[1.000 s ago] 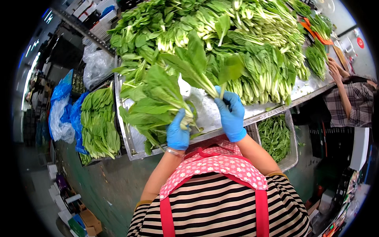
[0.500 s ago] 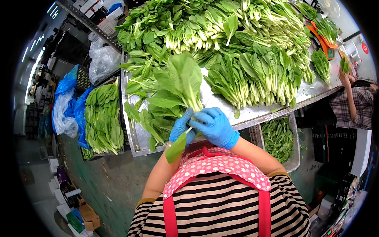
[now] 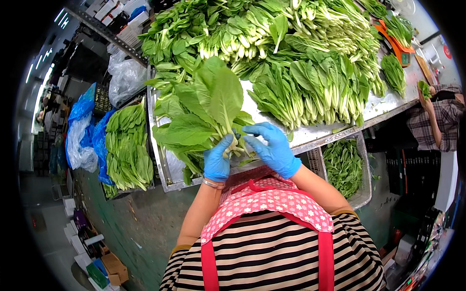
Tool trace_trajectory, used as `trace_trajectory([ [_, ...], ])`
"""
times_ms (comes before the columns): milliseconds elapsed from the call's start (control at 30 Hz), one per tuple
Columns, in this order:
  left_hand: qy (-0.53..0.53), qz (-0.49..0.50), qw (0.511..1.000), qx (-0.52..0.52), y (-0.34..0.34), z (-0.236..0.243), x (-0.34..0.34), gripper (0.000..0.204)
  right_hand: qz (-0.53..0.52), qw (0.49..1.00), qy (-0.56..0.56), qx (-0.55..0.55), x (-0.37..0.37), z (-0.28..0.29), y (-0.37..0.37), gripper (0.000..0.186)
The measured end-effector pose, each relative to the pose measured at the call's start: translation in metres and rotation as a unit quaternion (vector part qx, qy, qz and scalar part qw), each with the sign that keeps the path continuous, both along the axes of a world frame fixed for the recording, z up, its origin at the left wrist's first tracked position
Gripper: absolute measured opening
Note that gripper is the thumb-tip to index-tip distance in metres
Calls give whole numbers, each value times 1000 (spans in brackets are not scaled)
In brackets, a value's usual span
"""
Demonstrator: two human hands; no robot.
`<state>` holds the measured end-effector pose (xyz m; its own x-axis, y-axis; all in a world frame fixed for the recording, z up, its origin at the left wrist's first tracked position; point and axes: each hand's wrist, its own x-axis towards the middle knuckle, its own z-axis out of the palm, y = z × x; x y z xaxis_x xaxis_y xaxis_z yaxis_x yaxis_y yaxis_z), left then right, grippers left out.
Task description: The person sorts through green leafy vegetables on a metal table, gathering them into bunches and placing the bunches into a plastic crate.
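Pinching hand: left hand (image 3: 216,164), thumb and fingers on the stem ends (image 3: 233,144) of a leafy bunch (image 3: 213,104)
Bunch: leaves fanning forward from that hand, over the metal table (image 3: 320,142)
Right hand (image 3: 274,150): fingers parted, just right of the stem ends
Writing: red sign (image 3: 447,52), far right, unreadable

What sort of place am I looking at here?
Probably a produce sorting or packing area, judging by the metal table heaped with leafy greens, the crate of loose leaves below it, and an orange device that looks like a weighing scale.
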<state>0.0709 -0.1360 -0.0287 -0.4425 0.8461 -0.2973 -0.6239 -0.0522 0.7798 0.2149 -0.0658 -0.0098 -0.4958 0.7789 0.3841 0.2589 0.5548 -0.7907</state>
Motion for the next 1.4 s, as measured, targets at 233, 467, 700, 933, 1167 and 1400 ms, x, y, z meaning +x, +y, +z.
trace_trajectory([
  [233,-89,35,995,36,-6,6,-22,36,-12,993,-112,45,-21,-54,2,57],
  [467,-130,29,990,43,-7,12,-20,40,-79,994,-36,69,5,-22,12,21],
  [700,-161,-32,986,44,4,9,-8,38,-258,923,-250,134,61,-36,40,18],
  [933,-133,-39,990,31,9,15,7,40,-202,973,-114,18,61,-36,42,19],
  [1167,-158,-35,986,38,3,14,3,40,-217,965,-102,102,50,-20,33,23],
  [1400,-202,-25,978,54,-5,7,-8,38,-135,840,328,-410,42,-6,43,16],
])
